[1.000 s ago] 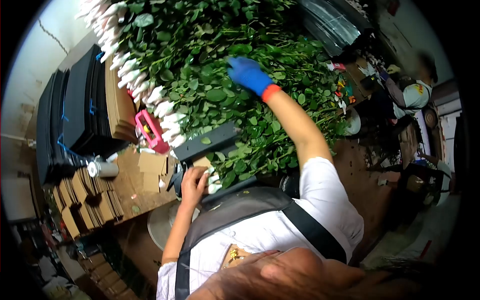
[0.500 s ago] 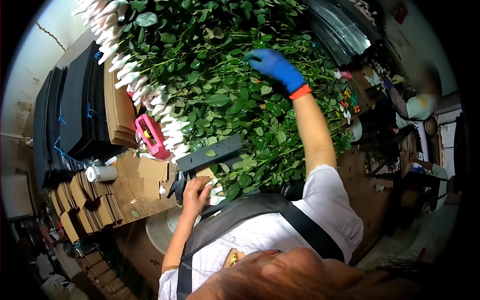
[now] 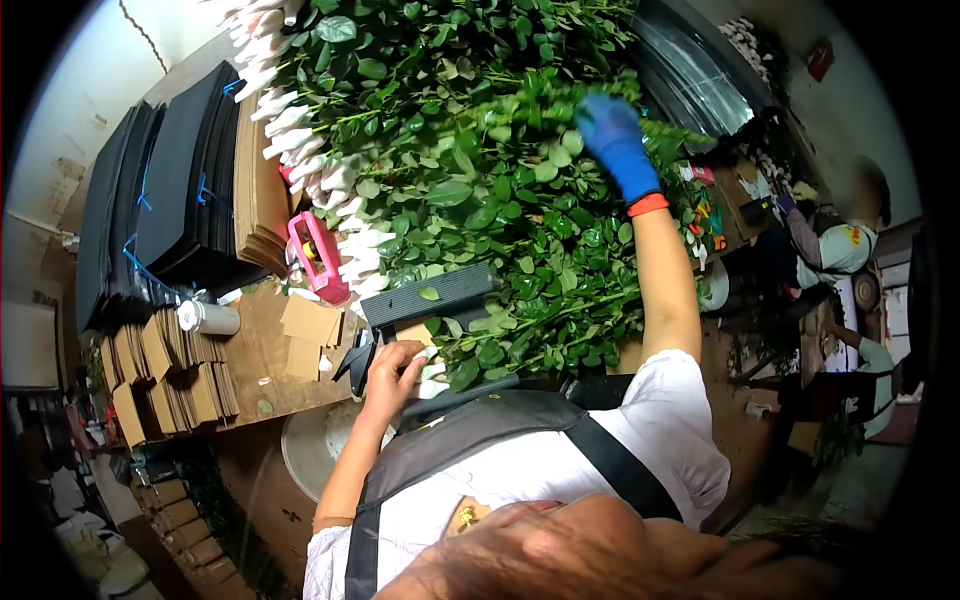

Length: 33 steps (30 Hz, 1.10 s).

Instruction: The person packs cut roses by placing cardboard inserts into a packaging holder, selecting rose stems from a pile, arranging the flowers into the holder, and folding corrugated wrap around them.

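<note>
Long leafy rose stems (image 3: pixel 450 195), their heads in white sleeves (image 3: pixel 335 185), lie in a thick pile across the table. My right hand (image 3: pixel 612 130), in a blue glove with an orange cuff, is over the far right part of the pile. It is blurred and appears closed on a rose stem, whose leaves smear with it. My bare left hand (image 3: pixel 392 380) is by the table's near edge, fingers curled against white-sleeved rose heads (image 3: pixel 430 375). Just beyond it is a dark ridged board (image 3: pixel 430 293) with a loose leaf on it.
On the left stand stacked black sheets (image 3: pixel 185 185), brown cardboard (image 3: pixel 262 200), a pink tape dispenser (image 3: pixel 318 262), a white cup (image 3: pixel 208 318) and folded cardboard pieces (image 3: pixel 170 370). Clear plastic sleeves (image 3: pixel 695 70) lie at the far right. Another person (image 3: pixel 835 240) is beyond.
My right hand has moved to the right over the pile, with blurred stem and leaves moving around it. My left hand stays by the sleeved heads. The whole view has shifted slightly.
</note>
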Motion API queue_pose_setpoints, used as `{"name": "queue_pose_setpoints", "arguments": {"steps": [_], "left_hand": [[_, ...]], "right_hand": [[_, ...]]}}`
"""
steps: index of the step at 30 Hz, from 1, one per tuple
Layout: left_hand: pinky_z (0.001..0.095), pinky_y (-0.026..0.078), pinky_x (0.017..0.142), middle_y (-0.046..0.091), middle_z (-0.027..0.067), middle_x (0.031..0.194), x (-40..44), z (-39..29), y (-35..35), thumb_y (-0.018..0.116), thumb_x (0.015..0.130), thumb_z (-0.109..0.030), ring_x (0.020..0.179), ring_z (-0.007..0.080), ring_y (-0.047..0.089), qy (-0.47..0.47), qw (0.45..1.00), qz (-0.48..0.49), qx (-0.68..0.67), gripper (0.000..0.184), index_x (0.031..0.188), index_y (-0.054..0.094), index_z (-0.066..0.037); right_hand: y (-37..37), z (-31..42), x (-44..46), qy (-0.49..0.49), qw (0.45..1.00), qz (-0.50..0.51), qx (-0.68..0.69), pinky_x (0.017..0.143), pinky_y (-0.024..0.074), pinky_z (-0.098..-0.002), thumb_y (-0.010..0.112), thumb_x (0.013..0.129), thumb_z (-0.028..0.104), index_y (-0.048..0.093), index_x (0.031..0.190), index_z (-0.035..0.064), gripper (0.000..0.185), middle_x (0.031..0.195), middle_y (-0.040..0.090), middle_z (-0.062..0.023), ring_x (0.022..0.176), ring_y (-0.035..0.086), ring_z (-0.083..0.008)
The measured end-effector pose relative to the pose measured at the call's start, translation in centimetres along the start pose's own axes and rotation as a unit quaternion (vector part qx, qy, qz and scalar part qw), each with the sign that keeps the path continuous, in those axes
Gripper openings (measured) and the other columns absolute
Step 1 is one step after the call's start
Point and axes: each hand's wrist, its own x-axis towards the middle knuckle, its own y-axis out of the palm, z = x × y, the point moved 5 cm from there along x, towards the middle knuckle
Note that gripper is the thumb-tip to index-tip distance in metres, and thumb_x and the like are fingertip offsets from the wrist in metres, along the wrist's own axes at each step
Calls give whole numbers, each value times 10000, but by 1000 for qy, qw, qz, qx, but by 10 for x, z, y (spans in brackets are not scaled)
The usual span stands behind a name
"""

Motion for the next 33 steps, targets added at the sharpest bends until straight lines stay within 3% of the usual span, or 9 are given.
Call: {"name": "queue_pose_setpoints", "arguments": {"steps": [3,6,10,13,16,20,21,28,33], "left_hand": [[371,511,815,703,107,1015,0,3,1,742,854,-85,919,304,640,-1,1000,-4,2,170,1013,707,-35],[374,509,807,698,102,996,-1,-1,0,744,854,-96,906,301,634,6,1000,-6,6,177,1017,705,-43],[381,505,803,686,100,960,-3,5,3,744,853,-102,893,300,631,-8,1000,-3,7,181,1022,705,-52],[389,509,802,687,106,962,-7,7,2,741,859,-123,897,306,636,7,1000,-9,9,190,1034,707,-57],[391,510,825,697,114,994,-3,11,5,741,864,-133,930,317,645,10,1000,-7,15,182,1028,711,-59],[390,510,840,700,114,998,-3,4,1,736,863,-113,939,318,645,5,1000,-5,-12,179,1030,715,-54],[390,509,839,700,114,997,0,5,1,734,864,-113,943,317,644,5,1000,1,3,178,1030,715,-51],[383,505,824,697,112,977,-3,7,3,729,873,-119,923,312,636,2,1000,0,-2,175,1028,714,-41],[370,508,799,696,96,947,-3,7,1,759,845,-108,897,285,634,-1,1000,-17,-5,186,1015,714,-48]], "right_hand": [[-63,18,18,-114,974,-183,-65,975,473,-457,662,878,194,665,1091,173,215,1149,675,-100,1060,656,-304],[-17,12,30,-174,950,153,-211,984,465,-458,658,887,175,671,1090,167,203,1114,677,-98,1035,657,-306],[-85,8,28,-217,963,-141,-73,944,490,-451,655,878,135,646,1093,134,216,1117,670,-107,1014,653,-325],[-53,-26,24,-196,943,120,-242,895,511,-462,657,875,160,644,1093,137,220,1128,658,-118,968,641,-357],[-119,-45,27,-157,954,-223,-125,846,530,-466,640,875,155,648,1063,136,189,1090,665,-132,950,641,-366],[-142,-55,38,-132,950,-73,-274,917,497,-447,641,901,187,659,1137,141,242,1160,664,-130,1052,619,-354],[-165,-71,35,-86,962,-226,-125,918,507,-444,644,907,199,658,1171,135,272,1182,669,-133,1054,628,-354],[-211,-85,-10,-102,960,-259,29,931,517,-391,597,951,117,644,1232,92,286,1174,680,-152,1086,650,-336],[-164,-77,-100,-34,980,-111,163,845,542,-348,549,958,44,632,1224,94,283,1098,689,-133,974,686,-258]]}}
